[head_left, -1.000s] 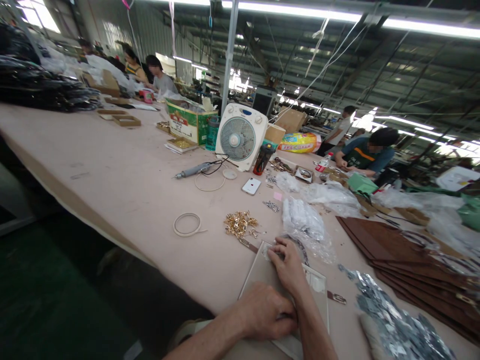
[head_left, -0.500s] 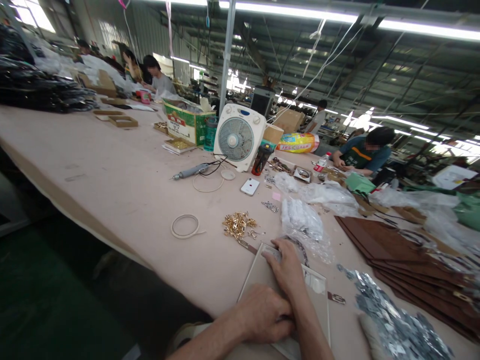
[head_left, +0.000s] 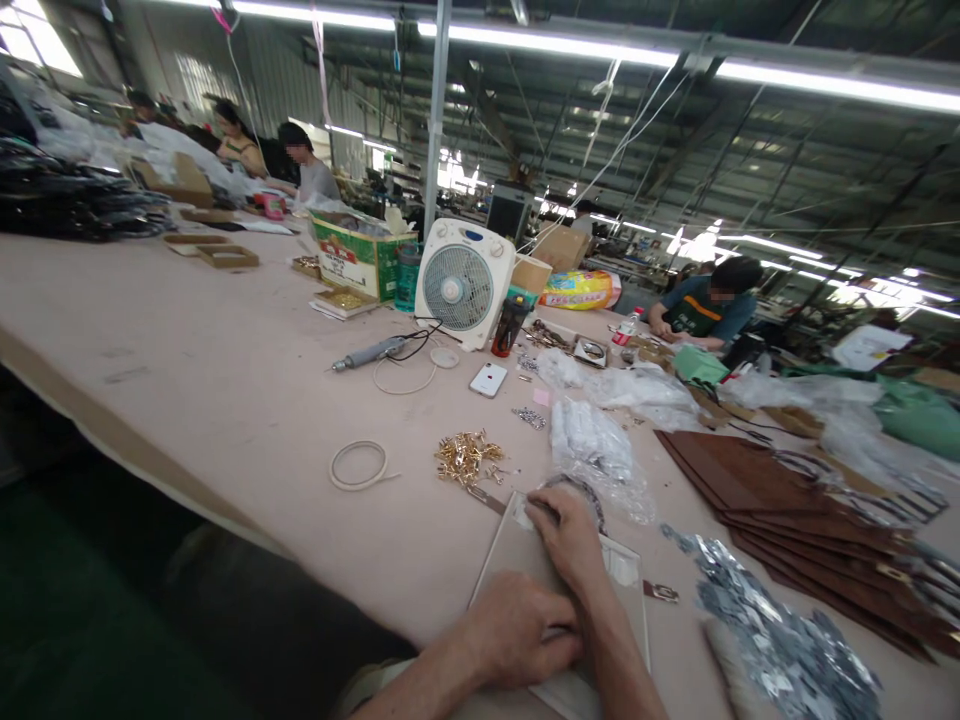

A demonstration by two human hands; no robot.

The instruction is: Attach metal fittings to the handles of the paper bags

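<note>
A flat beige bag panel (head_left: 511, 555) with pale edges lies on the table in front of me. A brown strap with a gold buckle (head_left: 660, 592) sticks out on its right, and another brown strap (head_left: 487, 500) on its upper left. My right hand (head_left: 568, 532) is closed over the panel's far edge, fingers curled, beside a dark curved handle (head_left: 585, 488). Lower on the panel rests my left hand (head_left: 521, 628), its fingers curled in and pressed together near my right forearm. Whatever the left fingers hold, if anything, is hidden.
Gold fittings (head_left: 469, 458) lie beyond the panel, with a tape roll (head_left: 358, 465) to their left. Behind are an electric screwdriver (head_left: 369, 354), a phone (head_left: 488, 379) and a fan (head_left: 461, 283). Silver metal pieces (head_left: 780, 630) and brown leather pieces (head_left: 750, 500) lie right. A co-worker (head_left: 709, 305) sits across.
The whole view has shifted slightly, so the table things appear a little farther left. Both hands stay on the panel, with the left hand's fingers moved only slightly.
</note>
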